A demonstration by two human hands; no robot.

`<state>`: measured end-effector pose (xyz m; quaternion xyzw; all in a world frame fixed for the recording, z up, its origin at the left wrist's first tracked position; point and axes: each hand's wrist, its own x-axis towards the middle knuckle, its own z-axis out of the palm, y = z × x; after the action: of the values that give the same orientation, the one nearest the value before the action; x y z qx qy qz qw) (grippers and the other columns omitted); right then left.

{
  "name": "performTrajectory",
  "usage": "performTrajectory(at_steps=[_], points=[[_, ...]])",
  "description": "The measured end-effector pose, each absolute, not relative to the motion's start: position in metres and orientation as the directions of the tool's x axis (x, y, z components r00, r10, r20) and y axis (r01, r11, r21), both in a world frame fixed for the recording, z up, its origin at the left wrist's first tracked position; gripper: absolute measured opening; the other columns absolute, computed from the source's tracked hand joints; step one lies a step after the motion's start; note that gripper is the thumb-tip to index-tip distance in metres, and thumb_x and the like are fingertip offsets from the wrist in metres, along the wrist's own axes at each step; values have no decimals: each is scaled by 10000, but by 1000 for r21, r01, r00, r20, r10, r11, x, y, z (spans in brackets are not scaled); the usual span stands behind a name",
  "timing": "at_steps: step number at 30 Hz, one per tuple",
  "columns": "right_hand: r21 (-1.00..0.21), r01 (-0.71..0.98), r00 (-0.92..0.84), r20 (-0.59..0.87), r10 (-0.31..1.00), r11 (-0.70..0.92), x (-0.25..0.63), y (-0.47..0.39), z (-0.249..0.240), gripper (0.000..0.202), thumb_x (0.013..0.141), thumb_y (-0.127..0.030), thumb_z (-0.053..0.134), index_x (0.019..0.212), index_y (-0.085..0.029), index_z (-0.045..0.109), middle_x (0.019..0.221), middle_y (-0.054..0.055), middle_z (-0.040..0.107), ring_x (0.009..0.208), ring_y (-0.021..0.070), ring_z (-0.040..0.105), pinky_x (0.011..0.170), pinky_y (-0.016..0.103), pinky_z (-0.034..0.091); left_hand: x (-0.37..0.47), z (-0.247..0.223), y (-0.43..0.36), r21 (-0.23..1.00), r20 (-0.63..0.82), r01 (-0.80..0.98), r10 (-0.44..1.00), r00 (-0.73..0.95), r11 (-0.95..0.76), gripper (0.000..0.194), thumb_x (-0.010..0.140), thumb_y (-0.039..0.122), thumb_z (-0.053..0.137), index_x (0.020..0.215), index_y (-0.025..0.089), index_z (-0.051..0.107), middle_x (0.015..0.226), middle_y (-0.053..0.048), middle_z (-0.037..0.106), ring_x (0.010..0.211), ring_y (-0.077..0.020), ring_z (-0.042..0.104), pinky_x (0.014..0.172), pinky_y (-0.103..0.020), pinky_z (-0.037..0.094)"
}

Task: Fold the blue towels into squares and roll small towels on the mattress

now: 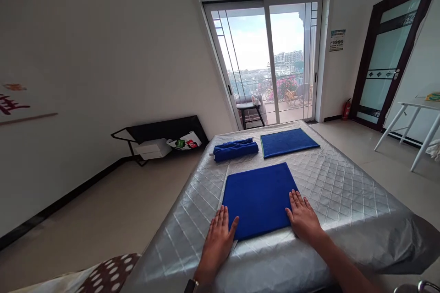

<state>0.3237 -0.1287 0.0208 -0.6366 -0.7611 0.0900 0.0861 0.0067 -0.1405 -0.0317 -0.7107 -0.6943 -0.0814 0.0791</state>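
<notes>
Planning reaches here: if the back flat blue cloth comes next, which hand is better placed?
Probably the right hand: it's farther forward, nearer the back cloth, while the left hand is at the left edge of the front cloth.

1. Left wall (137, 46): a red brush-style Chinese character (13, 104), cut off by the picture's edge, unreadable with certainty.
2. Notice (337, 40) beside the sliding glass door (270, 59): round symbols, lettering too small to read.
3. White bag (185, 141): red and green print, wording illegible.

Silvery quilted mattress (187, 224) — near blue cloth (258, 199), far blue cloth (289, 142), both flat — plus a blue bundle (235, 150).
</notes>
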Motion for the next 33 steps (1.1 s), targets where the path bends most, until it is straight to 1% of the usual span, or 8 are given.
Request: performTrajectory(at_steps=[5, 10, 16, 21, 24, 26, 29, 33], points=[[-199, 966, -170, -5, 985, 166, 327, -130, 23, 628, 1006, -388, 254, 1564, -99, 264, 1617, 106, 240, 1508, 223, 195, 1219, 422, 184, 17, -26, -145, 69, 286, 997, 957, -42, 23, 722, 1004, 551, 213, 1520, 65, 348, 1555, -192, 399, 1458, -277, 345, 1188, -455, 316], [-170, 967, -195, -15, 981, 189, 331, -116, 37, 621, 1018, -385, 210, 1560, -86, 269, 1609, 120, 268, 1506, 211, 205, 1218, 414, 176, 20, -24, -147, 107, 317, 992, 948, 27, -64, 614, 1016, 465, 260, 1522, 134, 367, 1537, -167, 439, 1451, -274, 360, 1175, -478, 333], [-170, 960, -224, 1, 975, 221, 325, -54, 65, 611, 1023, -383, 203, 1564, -105, 271, 1617, 120, 264, 1513, 200, 177, 1211, 417, 177, 22, -21, -149, 131, 310, 989, 950, 26, -69, 572, 999, 421, 358, 1522, 189, 367, 1535, -160, 447, 1449, -279, 368, 1169, -503, 333], [-197, 962, -200, -22, 980, 191, 317, -25, 53, 639, 1016, -375, 191, 1556, -39, 258, 1624, 137, 222, 1516, 209, 158, 1216, 393, 163, 18, -21, -152, 147, 261, 989, 963, -62, 24, 613, 1011, 463, 305, 1524, 132, 358, 1539, -184, 431, 1453, -282, 358, 1175, -500, 332], [-203, 963, -180, -7, 984, 175, 315, -24, 40, 646, 1015, -373, 200, 1555, -22, 244, 1625, 141, 213, 1517, 209, 153, 1220, 384, 150, 23, -13, -146, 122, 283, 991, 956, -80, 47, 623, 1015, 478, 280, 1512, 115, 380, 1519, -188, 458, 1448, -287, 366, 1176, -507, 328], [-201, 963, -182, 5, 983, 180, 315, -26, 36, 643, 1019, -377, 201, 1556, -27, 242, 1625, 141, 216, 1518, 207, 150, 1220, 386, 146, 40, -1, -134, 109, 306, 994, 952, -27, -7, 627, 1018, 494, 269, 1504, 118, 397, 1516, -176, 467, 1445, -285, 372, 1178, -493, 332], [-192, 964, -184, 12, 983, 182, 315, -26, 36, 634, 1025, -376, 204, 1556, -32, 245, 1624, 146, 227, 1517, 208, 154, 1220, 389, 145, 89, 23, -101, 85, 312, 977, 936, 161, -196, 646, 1026, 518, 217, 1487, 118, 428, 1521, -154, 467, 1444, -261, 377, 1181, -444, 341], [-186, 963, -196, 8, 981, 194, 316, -25, 35, 625, 1023, -355, 237, 1553, -25, 249, 1620, 161, 238, 1518, 216, 154, 1219, 395, 159, 164, 39, -49, 64, 243, 901, 882, 404, -430, 649, 1036, 479, 177, 1485, 73, 412, 1537, -172, 438, 1469, -248, 329, 1201, -431, 298]])
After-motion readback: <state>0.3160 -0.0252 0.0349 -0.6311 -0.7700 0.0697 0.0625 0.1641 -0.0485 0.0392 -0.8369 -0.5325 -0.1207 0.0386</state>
